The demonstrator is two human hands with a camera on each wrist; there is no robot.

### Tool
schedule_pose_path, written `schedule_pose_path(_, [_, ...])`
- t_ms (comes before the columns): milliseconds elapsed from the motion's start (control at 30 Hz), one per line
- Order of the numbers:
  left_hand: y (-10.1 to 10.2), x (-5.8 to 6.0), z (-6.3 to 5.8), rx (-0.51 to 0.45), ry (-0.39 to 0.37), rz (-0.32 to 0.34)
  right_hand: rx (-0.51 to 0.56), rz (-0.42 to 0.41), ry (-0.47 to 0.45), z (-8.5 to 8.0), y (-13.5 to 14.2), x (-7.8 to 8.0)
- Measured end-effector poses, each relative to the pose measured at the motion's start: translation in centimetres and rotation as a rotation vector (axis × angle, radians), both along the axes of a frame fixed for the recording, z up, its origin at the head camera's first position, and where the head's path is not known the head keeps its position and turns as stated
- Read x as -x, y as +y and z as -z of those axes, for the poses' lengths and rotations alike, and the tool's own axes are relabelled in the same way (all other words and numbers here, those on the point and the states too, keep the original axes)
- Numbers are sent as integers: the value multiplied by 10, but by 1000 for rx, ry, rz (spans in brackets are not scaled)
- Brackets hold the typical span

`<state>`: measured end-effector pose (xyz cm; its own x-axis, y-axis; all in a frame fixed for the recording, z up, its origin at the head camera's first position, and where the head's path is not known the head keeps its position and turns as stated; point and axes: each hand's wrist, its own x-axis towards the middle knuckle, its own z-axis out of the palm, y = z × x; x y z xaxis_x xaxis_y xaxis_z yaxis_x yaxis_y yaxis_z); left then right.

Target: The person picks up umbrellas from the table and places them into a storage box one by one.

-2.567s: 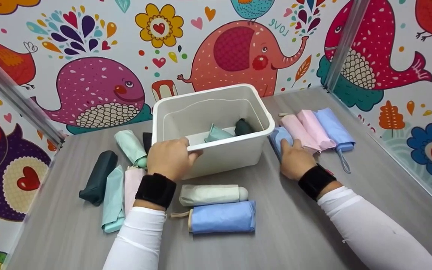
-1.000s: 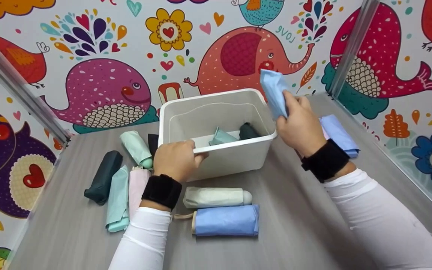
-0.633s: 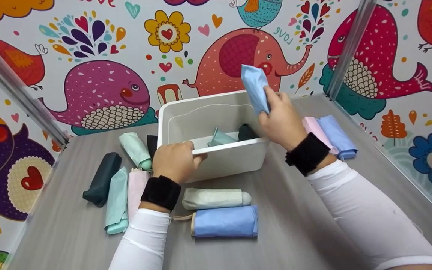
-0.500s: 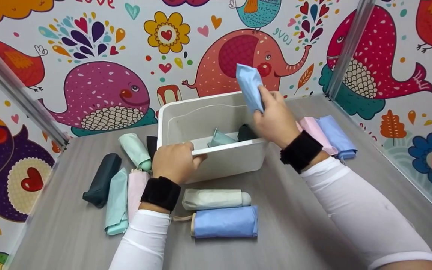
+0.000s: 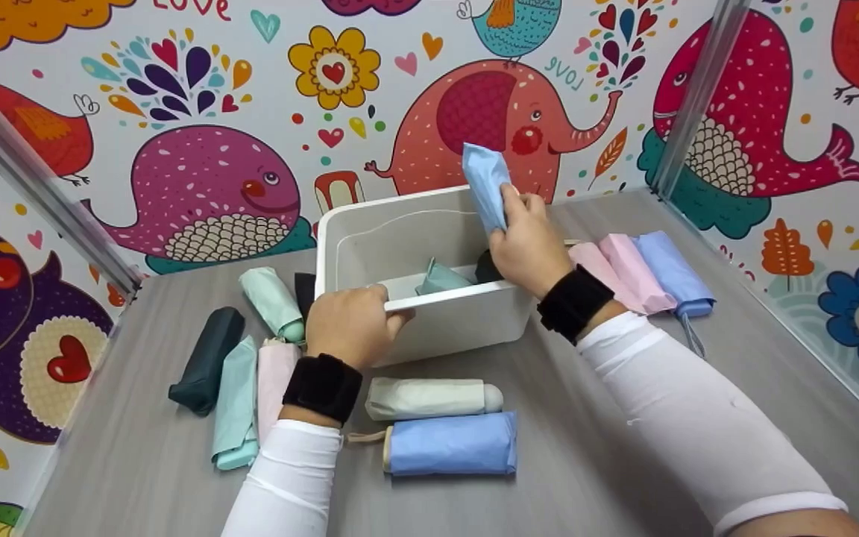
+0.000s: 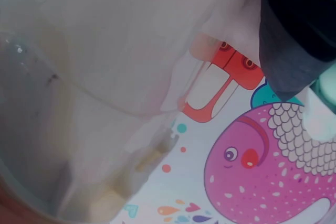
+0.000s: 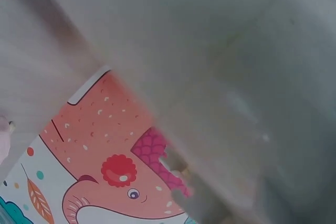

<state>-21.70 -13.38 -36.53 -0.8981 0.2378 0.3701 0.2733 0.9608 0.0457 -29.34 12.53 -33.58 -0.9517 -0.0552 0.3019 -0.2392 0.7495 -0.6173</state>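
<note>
My left hand [image 5: 347,326] grips the near rim of a white plastic bin [image 5: 467,321], thumb over the outer side. Over the bin's right end, my right hand [image 5: 530,242] holds a light blue folded umbrella [image 5: 485,183], tilted with its far end up above the back rim. Inside the bin lie a teal folded umbrella [image 5: 444,277] and a dark green one [image 5: 485,267], the latter partly hidden by the right hand. Both wrist views are mostly filled by a pale blur; a black folded umbrella [image 6: 291,45] shows at the upper right of the left one.
Left of the bin lie several folded umbrellas, among them a dark green one [image 5: 209,362] and a mint one [image 5: 236,406]. A cream umbrella [image 5: 426,398] and a blue one [image 5: 452,445] lie in front. Pink [image 5: 634,272] and periwinkle [image 5: 672,272] umbrellas lie right. Patterned walls [image 5: 206,186] enclose the table.
My right hand has lifted the light blue umbrella from the table right of the bin and carried it left over the bin, lowering slightly at the end. The left hand stays on the rim.
</note>
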Motion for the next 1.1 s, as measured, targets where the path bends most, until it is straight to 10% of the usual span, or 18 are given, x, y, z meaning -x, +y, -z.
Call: schedule_pose_path(1100, [0, 1, 1, 9, -1, 1, -244, -10, -170, 2, -8, -1])
